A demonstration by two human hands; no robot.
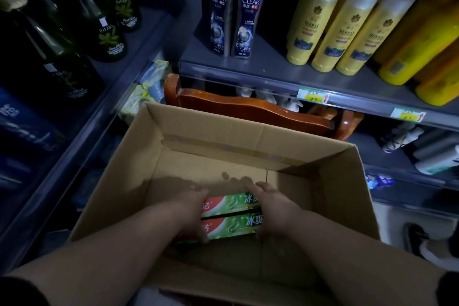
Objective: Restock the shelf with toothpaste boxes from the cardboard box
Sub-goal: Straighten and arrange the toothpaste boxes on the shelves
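Hands (pixel 188 213) (pixel 273 211) around toothpaste boxes (pixel 228 227) in carton (pixel 223 131)

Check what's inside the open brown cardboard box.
Two green-and-red toothpaste boxes lie side by side in the brown cardboard box, the left hand and right hand gripping their ends. Whether more lie beneath is hidden.

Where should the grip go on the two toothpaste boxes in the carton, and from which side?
Grip the short ends, coming straight down through the open top. The toothpaste boxes lie flat, side by side, on the floor of the cardboard box, whose walls block a sideways approach. The left hand and right hand each span both boxes, one per end.
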